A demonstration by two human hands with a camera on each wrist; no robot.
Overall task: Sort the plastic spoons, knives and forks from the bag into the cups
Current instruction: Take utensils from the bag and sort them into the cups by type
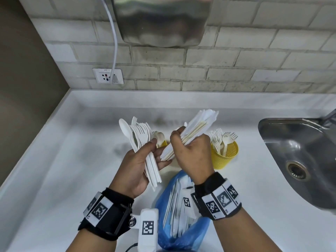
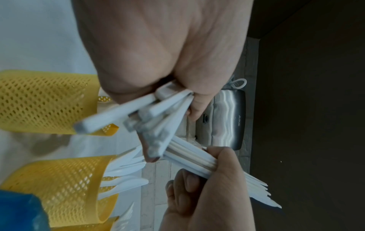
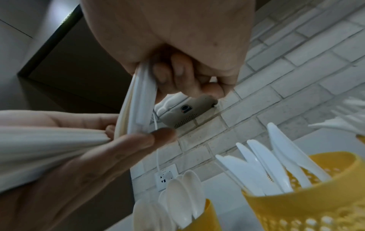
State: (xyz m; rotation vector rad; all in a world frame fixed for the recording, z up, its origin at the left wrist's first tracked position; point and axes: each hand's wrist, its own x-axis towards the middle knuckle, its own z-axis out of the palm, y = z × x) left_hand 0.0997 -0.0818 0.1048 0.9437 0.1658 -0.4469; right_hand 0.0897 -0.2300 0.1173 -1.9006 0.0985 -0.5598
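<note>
My left hand [image 1: 145, 160] grips a fanned bundle of white forks and one spoon [image 1: 140, 135] by the handles. My right hand [image 1: 189, 146] grips a bundle of white knives [image 1: 200, 122], blades pointing up and right; its handle ends touch my left fingers. The blue bag [image 1: 181, 211] with more cutlery lies below the hands. One yellow mesh cup [image 1: 225, 155] holds forks, and a spoon cup [image 1: 162, 143] peeks out behind my left hand. The right wrist view shows a knife cup [image 3: 316, 203] beside the spoon cup [image 3: 207, 215], and the knife handles [image 3: 138, 96] in my right hand [image 3: 177, 70].
A steel sink [image 1: 298, 160] is set into the white counter [image 1: 63, 170] at the right. A hand dryer [image 1: 161, 20] and a wall socket [image 1: 108, 75] with a white cable sit on the tiled wall behind.
</note>
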